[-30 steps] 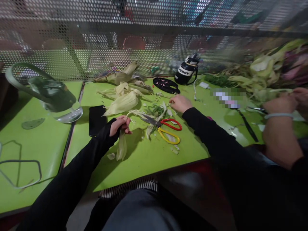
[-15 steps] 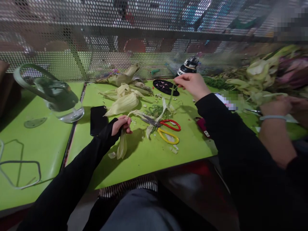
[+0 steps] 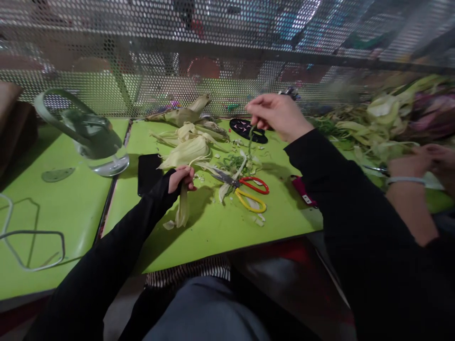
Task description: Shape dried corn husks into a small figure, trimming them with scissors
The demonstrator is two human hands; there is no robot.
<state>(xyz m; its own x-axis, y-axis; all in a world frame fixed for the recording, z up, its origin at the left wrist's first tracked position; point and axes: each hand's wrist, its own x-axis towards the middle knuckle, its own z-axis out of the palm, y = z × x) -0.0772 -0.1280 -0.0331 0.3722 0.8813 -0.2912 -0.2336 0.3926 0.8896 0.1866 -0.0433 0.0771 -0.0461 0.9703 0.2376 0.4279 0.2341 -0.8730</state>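
Note:
My left hand [image 3: 182, 177] is closed around a pale corn husk [image 3: 183, 208] that hangs down onto the green table [image 3: 213, 232]. Raised above the table, my right hand [image 3: 275, 116] pinches a thin green strip [image 3: 250, 137] that dangles toward a small heap of green and pale scraps [image 3: 236, 163]. Scissors with one red and one yellow handle [image 3: 249, 192] lie on the table between my hands. A pile of husks [image 3: 186, 142] sits just beyond my left hand, beside a black phone [image 3: 145, 173].
A glass pitcher [image 3: 94, 139] stands at the left. A perforated metal screen [image 3: 177, 57] closes off the back. A black round object [image 3: 245, 128] lies behind the scraps. At the right, another person's hands [image 3: 419, 166] work beside a big heap of husks [image 3: 391, 113].
My right hand has lifted off the scrap heap and drawn a green strip up with it. My left hand kept its grip on the husk.

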